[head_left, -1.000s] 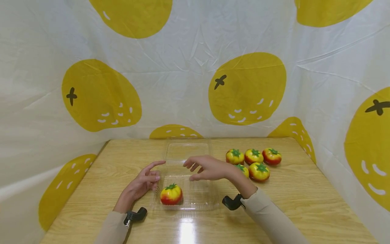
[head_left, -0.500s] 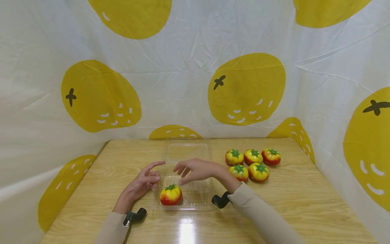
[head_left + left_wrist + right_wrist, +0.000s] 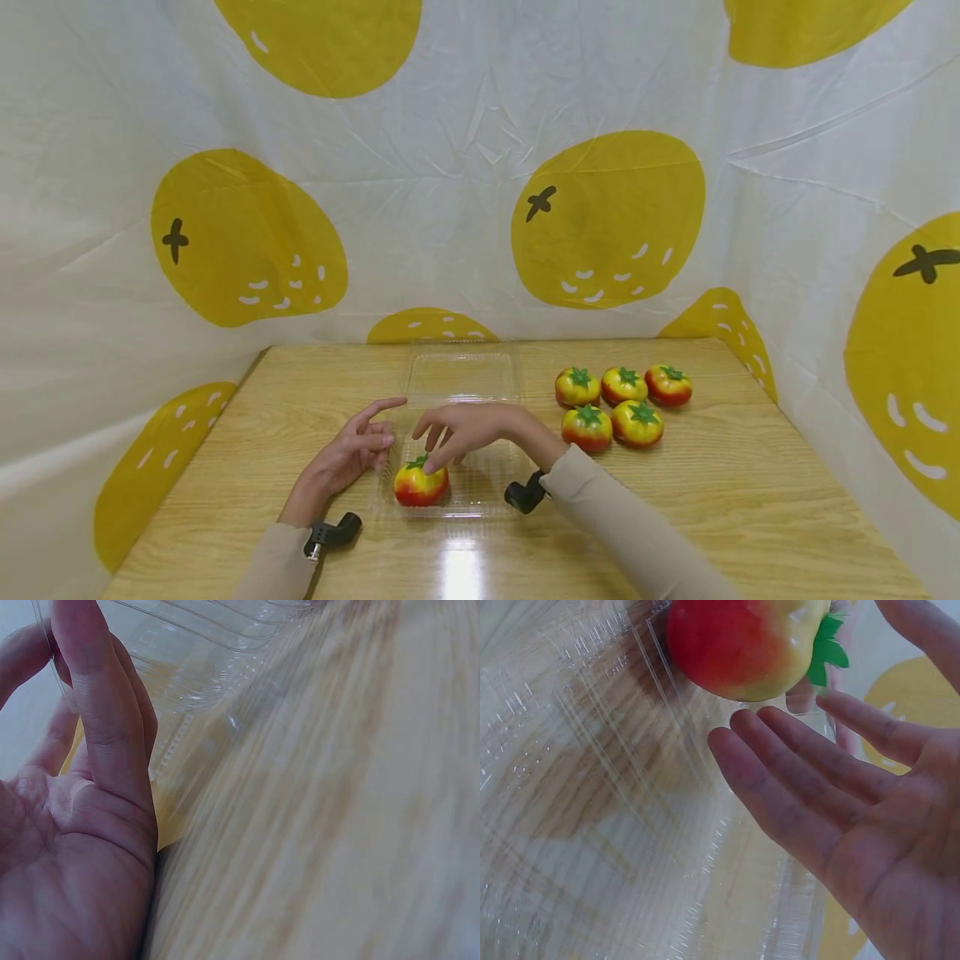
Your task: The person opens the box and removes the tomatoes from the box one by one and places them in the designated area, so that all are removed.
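An open clear plastic clamshell container (image 3: 491,479) lies mid-table, its lid (image 3: 463,375) folded back away from me. One red-and-yellow toy tomato (image 3: 420,486) with a green leafy top sits in its front left corner. At the left wall, my left hand (image 3: 348,458) holds the rim, thumb over it and fingers against the side; the left wrist view shows that hand (image 3: 90,780) at the clear wall. My right hand (image 3: 465,429) hovers just above and behind the tomato. In the right wrist view its fingers (image 3: 802,772) extend close beneath the tomato (image 3: 739,645); contact cannot be told.
Several more toy tomatoes (image 3: 622,408) stand in two rows on the right of the wooden table (image 3: 735,492). A white sheet (image 3: 427,225) printed with yellow fruit hangs behind the table and along its sides.
My right hand has moved left and down, from over the container's right part to the tomato in the corner. The left hand, container and tomatoes have stayed in place.
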Tool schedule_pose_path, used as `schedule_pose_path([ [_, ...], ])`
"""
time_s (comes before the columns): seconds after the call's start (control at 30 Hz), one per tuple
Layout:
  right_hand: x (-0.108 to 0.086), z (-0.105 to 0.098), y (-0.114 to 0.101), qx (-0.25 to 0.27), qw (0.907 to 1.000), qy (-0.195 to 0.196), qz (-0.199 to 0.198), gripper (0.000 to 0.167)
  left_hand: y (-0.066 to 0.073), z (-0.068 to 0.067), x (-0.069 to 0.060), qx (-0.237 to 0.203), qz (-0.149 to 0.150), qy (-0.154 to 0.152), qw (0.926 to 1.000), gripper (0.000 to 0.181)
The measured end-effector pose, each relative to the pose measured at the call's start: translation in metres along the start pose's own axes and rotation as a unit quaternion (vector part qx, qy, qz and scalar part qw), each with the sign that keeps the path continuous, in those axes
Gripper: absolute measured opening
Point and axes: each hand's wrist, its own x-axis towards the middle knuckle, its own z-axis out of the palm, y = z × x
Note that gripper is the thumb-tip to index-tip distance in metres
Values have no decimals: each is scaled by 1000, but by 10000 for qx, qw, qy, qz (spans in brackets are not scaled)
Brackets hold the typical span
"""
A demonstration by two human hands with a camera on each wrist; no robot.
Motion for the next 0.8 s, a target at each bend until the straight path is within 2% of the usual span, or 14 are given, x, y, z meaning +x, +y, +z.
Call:
schedule_pose_path([
  [0.23,9,3,4,-151,9995,-213,171,62,0,0,0,35,13,-18,10000,63],
  [0.5,17,4,4,-547,9973,-458,143,59,0,1,-1,68,34,28,10000,63],
  [0.8,21,5,5,-651,9963,-546,146,51,-2,-2,0,98,12,70,9999,62],
])
